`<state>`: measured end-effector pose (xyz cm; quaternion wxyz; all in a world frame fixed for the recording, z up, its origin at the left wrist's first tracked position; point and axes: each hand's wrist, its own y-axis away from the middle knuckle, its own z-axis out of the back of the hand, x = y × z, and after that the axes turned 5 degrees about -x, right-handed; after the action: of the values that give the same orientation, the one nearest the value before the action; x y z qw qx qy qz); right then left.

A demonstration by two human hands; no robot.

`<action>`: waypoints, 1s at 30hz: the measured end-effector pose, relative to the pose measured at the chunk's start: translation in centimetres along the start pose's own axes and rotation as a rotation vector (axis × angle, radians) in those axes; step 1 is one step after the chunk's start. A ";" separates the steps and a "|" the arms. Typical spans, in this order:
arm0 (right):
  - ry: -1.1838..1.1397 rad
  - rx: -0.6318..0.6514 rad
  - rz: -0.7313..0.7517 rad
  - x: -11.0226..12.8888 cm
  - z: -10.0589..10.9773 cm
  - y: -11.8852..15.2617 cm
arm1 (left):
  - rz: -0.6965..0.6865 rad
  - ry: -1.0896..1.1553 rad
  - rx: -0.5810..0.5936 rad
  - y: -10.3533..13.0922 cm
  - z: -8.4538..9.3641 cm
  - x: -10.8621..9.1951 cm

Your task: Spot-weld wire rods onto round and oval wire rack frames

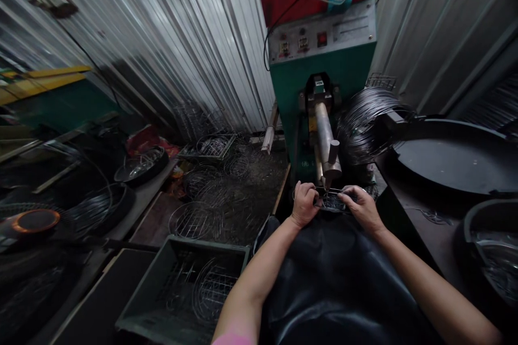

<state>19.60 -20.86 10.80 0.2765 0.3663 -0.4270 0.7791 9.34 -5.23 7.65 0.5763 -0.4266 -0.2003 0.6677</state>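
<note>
Under the tip of the spot welder's metal arm point(324, 126), a thin metal wire piece point(332, 190) spans the gap between my two hands. My left hand point(304, 205) pinches its left side, fingers closed. On the other side my right hand point(361, 209) grips it between thumb and fingers. The full shape of the piece is hard to make out. Just below it, small bits of metal point(334, 202) lie close to the welder tip. A black apron point(324, 269) covers my lap beneath both hands.
The green machine body point(283, 91) stands ahead, with a coil of wire point(366, 124) to its right. A large round black tray point(453, 153) is farther right. At lower left, a green crate point(141, 302) holds wire racks; more wire grids point(198, 221) lie behind it.
</note>
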 end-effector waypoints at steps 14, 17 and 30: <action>-0.014 -0.005 -0.058 0.3 -0.4 -0.5 | 0.057 0.021 0.065 -0.7 0.0 0.3; -0.006 -0.005 -0.067 0.3 -0.4 -0.5 | 0.069 0.029 0.087 -0.8 0.2 0.3; -0.052 0.011 -0.151 0.0 -0.5 -0.3 | 0.037 0.064 0.136 -1.3 1.2 0.4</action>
<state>19.63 -20.27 10.70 0.3213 0.4191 -0.4008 0.7486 9.19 -4.27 9.20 0.5975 -0.4114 -0.1279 0.6763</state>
